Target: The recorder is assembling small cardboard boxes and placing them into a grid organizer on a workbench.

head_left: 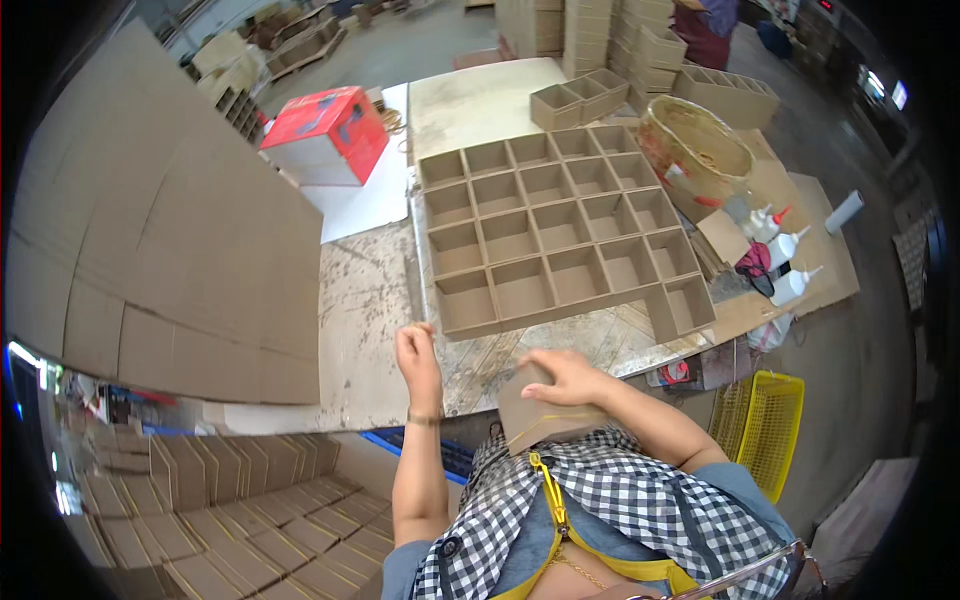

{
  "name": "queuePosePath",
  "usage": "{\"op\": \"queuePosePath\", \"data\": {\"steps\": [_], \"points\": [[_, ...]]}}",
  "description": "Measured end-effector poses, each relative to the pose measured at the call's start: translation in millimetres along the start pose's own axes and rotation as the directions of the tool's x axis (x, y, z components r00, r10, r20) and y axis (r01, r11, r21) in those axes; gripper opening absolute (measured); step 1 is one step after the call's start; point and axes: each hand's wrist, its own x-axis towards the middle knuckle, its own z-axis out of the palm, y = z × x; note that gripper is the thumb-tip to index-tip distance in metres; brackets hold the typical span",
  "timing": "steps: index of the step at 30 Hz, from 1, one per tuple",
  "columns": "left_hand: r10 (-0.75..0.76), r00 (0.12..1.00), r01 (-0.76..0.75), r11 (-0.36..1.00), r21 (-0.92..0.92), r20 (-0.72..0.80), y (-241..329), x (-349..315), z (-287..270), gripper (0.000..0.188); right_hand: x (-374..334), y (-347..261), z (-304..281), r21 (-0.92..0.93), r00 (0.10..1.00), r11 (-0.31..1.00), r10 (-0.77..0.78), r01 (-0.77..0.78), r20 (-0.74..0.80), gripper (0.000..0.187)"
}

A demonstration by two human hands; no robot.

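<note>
My right hand (568, 378) grips a brown cardboard box (524, 408) close against my checked apron, thumb and fingers over its upper edge. A thin yellow line runs along the lower part of this box. To its left, my left hand (416, 355) is raised just over the near table edge, fingers curled closed; whatever may be inside them is hidden. Beyond both hands, open brown cardboard boxes (556, 306) sit side by side in rows, forming a grid on the table. One box (688, 308) juts toward me at the near right corner.
A red and white carton (328, 135) stands far left, beside a tall cardboard sheet (165, 230). Right of the grid are a glue-stained tub (695, 150) and white squeeze bottles (785, 245). Several cardboard pieces with yellow lines (240, 520) are stacked lower left; a yellow basket (775, 435) is lower right.
</note>
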Motion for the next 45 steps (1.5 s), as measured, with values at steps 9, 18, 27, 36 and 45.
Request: {"op": "queuePosePath", "data": {"steps": [9, 18, 27, 36, 45], "points": [[0.293, 0.712, -0.471, 0.873, 0.125, 0.639, 27.4, -92.4, 92.8, 0.011, -22.9, 42.1, -36.8, 0.202, 0.556, 0.962, 0.27, -0.182, -0.786, 0.037], [0.057, 0.319, -0.498, 0.859, 0.116, 0.946, -0.8, -86.8, 101.3, 0.019, -50.8, 73.7, -38.4, 0.209, 0.626, 0.885, 0.446, -0.416, -0.64, 0.039], [-0.101, 0.583, -0.417, 0.814, 0.404, 0.806, 19.9, -63.7, 49.0, 0.016, -96.3, 88.5, -122.0, 0.253, 0.443, 0.927, 0.356, -0.275, -0.823, 0.03], [-0.433, 0.83, 0.089, 0.726, 0.682, 0.352, -69.6, -92.0, -6.2, 0.032, -109.3, 135.8, -12.8, -0.661, 0.819, 0.671, -0.137, -0.336, -0.556, 0.026], [-0.516, 0.805, 0.185, 0.686, 0.704, 0.292, -79.5, -110.2, -16.3, 0.035, -73.7, 147.5, -9.0, -0.612, 0.72, 0.595, -0.078, -0.521, -0.689, 0.02]]}}
